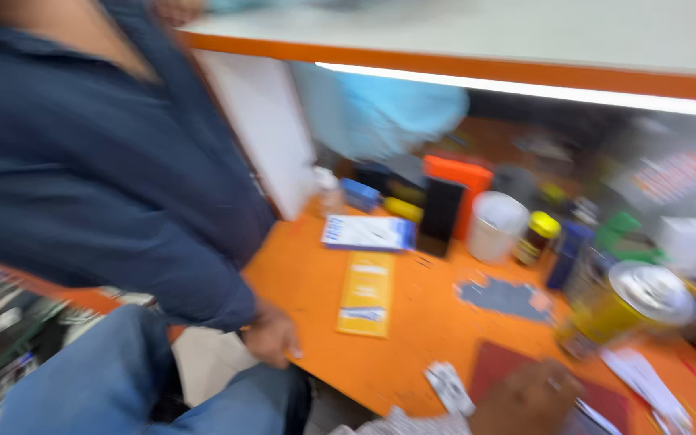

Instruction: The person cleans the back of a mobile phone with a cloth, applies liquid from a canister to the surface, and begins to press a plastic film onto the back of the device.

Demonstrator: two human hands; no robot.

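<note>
A blurred look down at a cluttered orange surface [412,322], the wearer's hand at the bottom edge.

A dark red mat [503,364] lies under the wearer's hand [529,395], which rests on it; whether left or right, and whether its grip is open, cannot be told. A small white packet [448,387] lies just to its left. 1 other person's hand [274,337] touches the surface edge, beside a yellow packet [366,293] lying lengthwise away from the camera.
</note>
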